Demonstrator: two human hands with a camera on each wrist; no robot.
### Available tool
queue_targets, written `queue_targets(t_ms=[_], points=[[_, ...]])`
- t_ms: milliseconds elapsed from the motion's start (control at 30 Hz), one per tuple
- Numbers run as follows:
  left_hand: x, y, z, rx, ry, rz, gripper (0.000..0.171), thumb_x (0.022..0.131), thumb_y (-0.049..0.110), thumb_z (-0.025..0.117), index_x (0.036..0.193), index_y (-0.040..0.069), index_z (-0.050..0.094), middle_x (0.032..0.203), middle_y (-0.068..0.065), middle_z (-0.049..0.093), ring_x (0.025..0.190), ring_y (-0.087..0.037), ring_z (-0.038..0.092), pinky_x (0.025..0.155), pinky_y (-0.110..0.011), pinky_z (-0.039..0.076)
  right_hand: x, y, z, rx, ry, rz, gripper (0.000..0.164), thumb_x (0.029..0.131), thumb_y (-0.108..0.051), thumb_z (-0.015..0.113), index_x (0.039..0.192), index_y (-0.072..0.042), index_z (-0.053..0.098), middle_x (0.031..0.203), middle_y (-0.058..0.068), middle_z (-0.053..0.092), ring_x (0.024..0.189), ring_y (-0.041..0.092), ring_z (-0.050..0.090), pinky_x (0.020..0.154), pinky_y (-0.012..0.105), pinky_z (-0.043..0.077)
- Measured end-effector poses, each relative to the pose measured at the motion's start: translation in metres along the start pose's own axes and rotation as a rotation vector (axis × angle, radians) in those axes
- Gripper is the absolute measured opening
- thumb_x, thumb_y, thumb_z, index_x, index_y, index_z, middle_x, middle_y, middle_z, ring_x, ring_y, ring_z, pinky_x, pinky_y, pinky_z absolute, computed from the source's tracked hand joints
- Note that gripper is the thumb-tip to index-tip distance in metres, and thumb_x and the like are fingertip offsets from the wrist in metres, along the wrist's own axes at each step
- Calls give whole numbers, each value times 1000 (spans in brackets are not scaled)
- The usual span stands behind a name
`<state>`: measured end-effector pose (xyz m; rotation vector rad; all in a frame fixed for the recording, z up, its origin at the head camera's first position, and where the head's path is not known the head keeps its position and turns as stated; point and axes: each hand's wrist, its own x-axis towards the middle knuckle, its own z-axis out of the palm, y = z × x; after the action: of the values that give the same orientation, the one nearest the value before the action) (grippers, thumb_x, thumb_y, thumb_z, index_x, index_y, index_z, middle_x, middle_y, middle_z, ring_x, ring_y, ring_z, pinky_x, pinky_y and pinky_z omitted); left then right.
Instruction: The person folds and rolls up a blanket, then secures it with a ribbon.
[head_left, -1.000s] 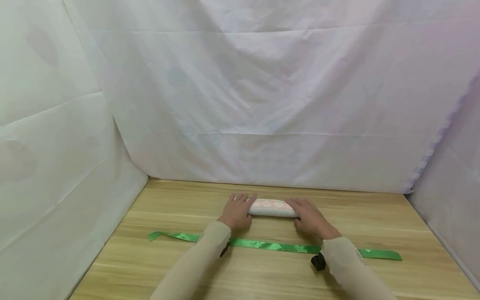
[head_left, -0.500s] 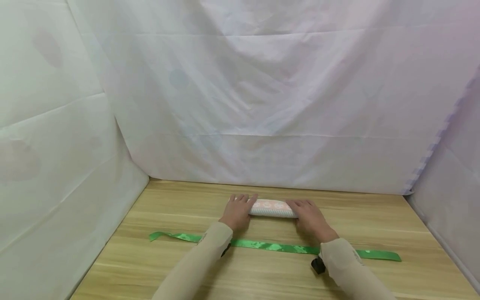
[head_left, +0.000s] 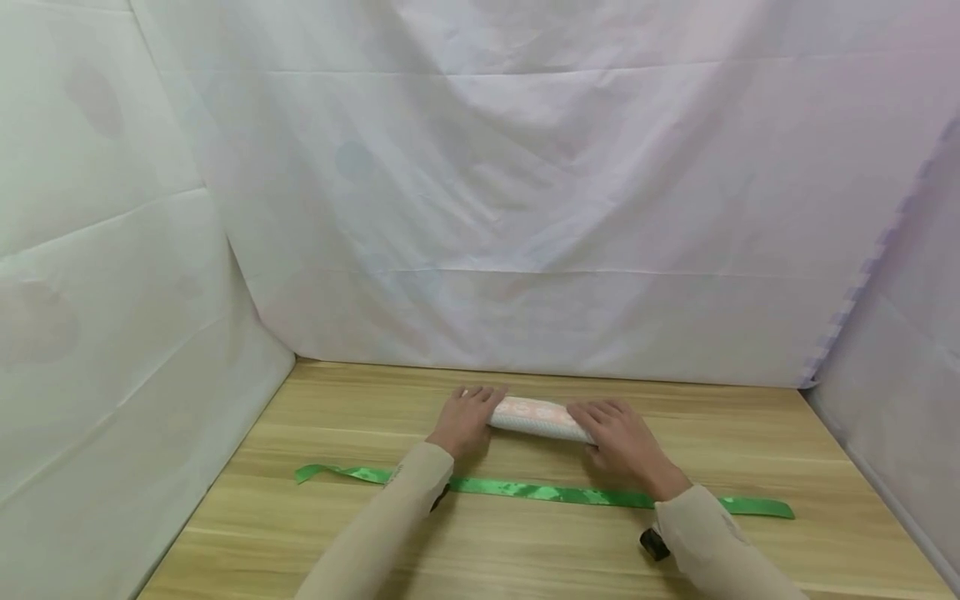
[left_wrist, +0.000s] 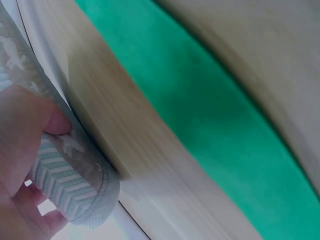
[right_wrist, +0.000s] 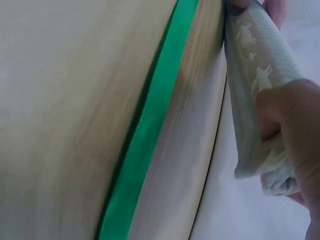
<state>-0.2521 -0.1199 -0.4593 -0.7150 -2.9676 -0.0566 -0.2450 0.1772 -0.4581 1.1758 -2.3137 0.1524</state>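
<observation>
A rolled-up towel [head_left: 536, 417], pink and white on top with a striped pale band, spans the gap between both hands near the back of the table. My left hand [head_left: 465, 419] grips its left end, thumb pressed on the cloth [left_wrist: 75, 165] in the left wrist view. At the other end my right hand [head_left: 621, 439] curls around the roll; folded layers show at the towel's end [right_wrist: 280, 180] in the right wrist view. The roll slants slightly, its right end nearer me. A green ribbon [head_left: 555, 492] lies flat across the table in front, passing beneath both forearms.
The wood-grain table [head_left: 525, 550] runs back to a hanging white cloth [head_left: 510, 208]. More white cloth walls stand at the left [head_left: 112, 275] and right [head_left: 892, 375]. A black strap piece [head_left: 655, 544] sits at the right wrist.
The towel has gone from nearly level to slanted, its right end dropping toward me. My left hand has shifted slightly left, and my right wrist has come a little right and nearer.
</observation>
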Motion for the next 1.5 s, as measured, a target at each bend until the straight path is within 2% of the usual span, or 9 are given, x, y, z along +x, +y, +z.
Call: queue_targets(t_ms=[233,433,600,767,833,967,1100,1300,1500], points=[[0,-8,-1,5,18,29,66,94,12,62,154,17,35,147,-2,52,135,-25,49,112,-49,37,3,-3,-6,4,121,-156,45,97,-23,37,125,-1,65,114,12,71,101,28,68,87,47,55],[1,-14,-2,6,45,62,65,93,12,66,152,15,39,145,-3,54,133,-27,52,111,-49,38,9,-12,-16,25,166,-233,47,83,-23,69,123,0,66,111,12,73,97,26,70,81,42,57],[2,-17,-3,11,56,93,70,88,11,71,151,16,41,145,-2,55,132,-27,52,112,-47,38,14,-27,-29,39,160,-282,44,88,-24,68,123,2,66,116,15,71,99,26,71,79,38,59],[4,-17,-3,-5,52,96,73,84,6,73,150,20,44,145,1,54,135,-24,49,114,-45,36,18,-49,-44,70,114,-312,81,56,-19,94,128,1,62,121,19,68,99,28,71,72,35,59],[5,-16,-3,-17,52,96,73,83,4,73,149,20,44,145,1,54,136,-23,48,114,-43,36,19,-57,-49,58,104,-325,82,56,-19,94,128,0,61,120,20,68,99,28,71,72,35,60],[6,-13,-3,-29,76,123,71,84,1,73,148,19,46,145,1,55,136,-23,49,114,-41,37,20,-73,-56,1,98,-323,38,90,-18,60,124,-1,63,117,20,68,98,29,71,73,35,60],[8,-8,-2,-14,107,173,68,86,1,72,147,17,47,144,0,56,134,-21,51,113,-39,37,19,-89,-62,-51,98,-291,49,103,-16,21,119,-1,65,114,21,69,98,30,71,73,36,60],[15,3,1,5,106,275,70,88,15,77,150,17,44,148,1,51,137,-19,47,115,-37,34,14,-114,-73,-166,63,-314,55,106,-7,12,116,-5,66,114,20,68,99,29,69,70,35,60],[21,20,-4,81,121,371,74,85,21,79,150,14,44,149,0,50,137,-18,47,115,-35,34,12,-131,-74,-250,145,-341,50,105,-1,18,107,-5,68,107,19,69,90,29,70,70,35,59]])
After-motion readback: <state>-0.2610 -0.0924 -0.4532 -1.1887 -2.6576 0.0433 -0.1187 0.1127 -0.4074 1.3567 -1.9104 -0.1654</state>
